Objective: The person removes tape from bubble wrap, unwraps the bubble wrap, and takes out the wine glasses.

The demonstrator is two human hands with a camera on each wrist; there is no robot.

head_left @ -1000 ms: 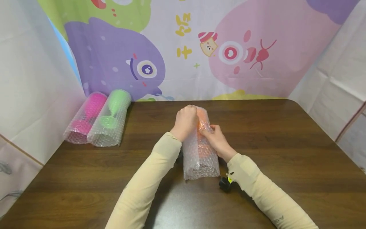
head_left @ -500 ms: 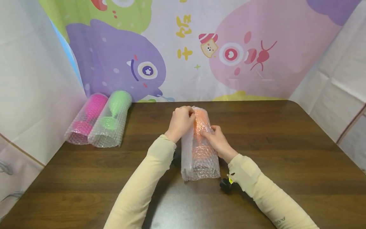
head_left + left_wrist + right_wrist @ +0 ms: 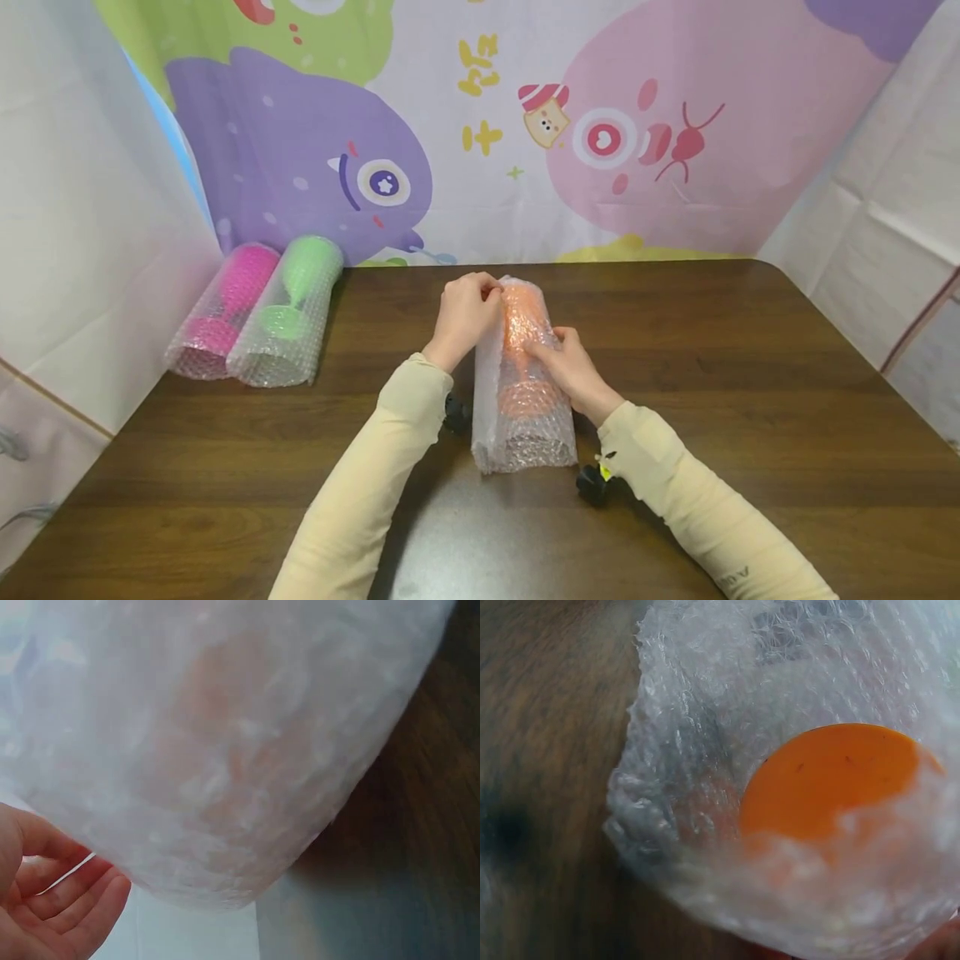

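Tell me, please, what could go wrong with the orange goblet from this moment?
The near end of the wrap is open, so the orange goblet might slide out if tilted. The right hand holds the wrap's side; if it loosens, the wrap could unroll. The left hand pinches the wrap's edge, so a hard pull might tear it.

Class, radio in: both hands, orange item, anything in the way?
Left hand pinching bubble wrap, right hand gripping it. Orange item inside. Pink roll, green roll off left, clear.

Goblet (image 3: 522, 321) inside bubble wrap (image 3: 487, 421) on table (image 3: 720, 375)
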